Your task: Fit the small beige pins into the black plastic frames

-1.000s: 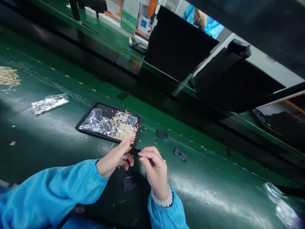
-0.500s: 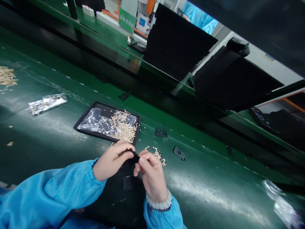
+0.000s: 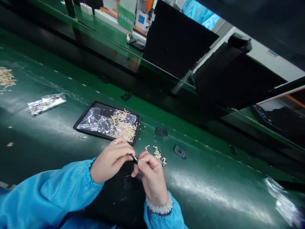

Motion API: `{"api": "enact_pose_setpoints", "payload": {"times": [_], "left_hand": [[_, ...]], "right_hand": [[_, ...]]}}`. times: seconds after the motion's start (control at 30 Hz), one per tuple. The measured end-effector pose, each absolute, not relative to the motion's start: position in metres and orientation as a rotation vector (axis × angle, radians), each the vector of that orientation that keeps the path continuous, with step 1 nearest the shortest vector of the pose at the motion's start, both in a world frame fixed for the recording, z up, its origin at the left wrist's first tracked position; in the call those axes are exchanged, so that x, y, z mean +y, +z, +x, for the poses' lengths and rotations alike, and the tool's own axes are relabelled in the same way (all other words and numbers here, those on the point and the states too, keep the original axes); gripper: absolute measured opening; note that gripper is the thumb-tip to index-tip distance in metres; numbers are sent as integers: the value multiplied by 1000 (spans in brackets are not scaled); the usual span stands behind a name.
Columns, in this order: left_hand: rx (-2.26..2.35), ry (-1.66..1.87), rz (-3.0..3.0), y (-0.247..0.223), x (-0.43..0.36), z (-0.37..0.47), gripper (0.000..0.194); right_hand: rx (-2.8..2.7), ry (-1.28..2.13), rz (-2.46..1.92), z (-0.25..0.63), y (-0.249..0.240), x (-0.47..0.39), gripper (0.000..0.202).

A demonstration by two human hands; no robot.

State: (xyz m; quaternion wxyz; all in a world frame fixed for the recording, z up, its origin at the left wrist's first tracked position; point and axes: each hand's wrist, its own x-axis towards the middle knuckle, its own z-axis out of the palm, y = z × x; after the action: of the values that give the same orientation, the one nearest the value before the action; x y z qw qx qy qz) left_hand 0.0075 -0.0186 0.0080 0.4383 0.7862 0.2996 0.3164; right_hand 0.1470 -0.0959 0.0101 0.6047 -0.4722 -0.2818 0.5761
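A small thin black plastic part (image 3: 134, 158) is pinched between my two hands, seen nearly edge-on. My left hand (image 3: 113, 159) grips its left end between thumb and fingers. The fingertips of my right hand (image 3: 152, 173) close on its right end and hide much of it. Just below them, a flat black plastic piece (image 3: 127, 182) lies on the green surface. Right of my right fingers is a small pile of pale, bent strips (image 3: 157, 154). Beyond my left hand sits a black tray (image 3: 78, 124) with clear bags (image 3: 91, 118) and many pale strips (image 3: 127, 128).
Flat black parts lie beyond my hands: one black plate (image 3: 161, 131), another black plate (image 3: 179, 152) and a farther one (image 3: 126, 96). A filled clear bag (image 3: 46, 103) and a strip heap (image 3: 6, 77) are at left. Clear plastic (image 3: 283, 202) lies at right. Dark panels (image 3: 178, 41) stand behind.
The black part has turned in my fingers and now shows a thinner edge with a bright spot. My hands have shifted only slightly.
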Motion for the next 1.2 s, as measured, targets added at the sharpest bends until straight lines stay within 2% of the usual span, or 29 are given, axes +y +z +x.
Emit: {"api": "enact_pose_setpoints", "payload": {"times": [0.43, 0.73, 0.83, 0.93, 1.0, 1.1, 1.2], "left_hand": [[853, 769, 1622, 1, -18, 14, 11], [873, 723, 1418, -1, -20, 19, 10], [890, 695, 1419, -1, -16, 16, 13], [941, 791, 1639, -2, -9, 6, 22], [883, 754, 1865, -7, -7, -1, 20], [687, 556, 2153, -20, -10, -3, 24], [615, 447, 2352, -35, -14, 14, 31]], "right_hand": [[-501, 1495, -1122, 150, 7, -95, 29], [-791, 1254, -1207, 148, 3, -100, 15], [-1210, 864, -1376, 169, 9, -92, 11], [-1498, 90, -1562, 222, 15, -63, 12], [-1469, -256, -1718, 270, 13, -33, 17], [-1363, -362, -1969, 334, -1, 5, 24], [-1383, -322, -2012, 367, -18, 16, 21]]}}
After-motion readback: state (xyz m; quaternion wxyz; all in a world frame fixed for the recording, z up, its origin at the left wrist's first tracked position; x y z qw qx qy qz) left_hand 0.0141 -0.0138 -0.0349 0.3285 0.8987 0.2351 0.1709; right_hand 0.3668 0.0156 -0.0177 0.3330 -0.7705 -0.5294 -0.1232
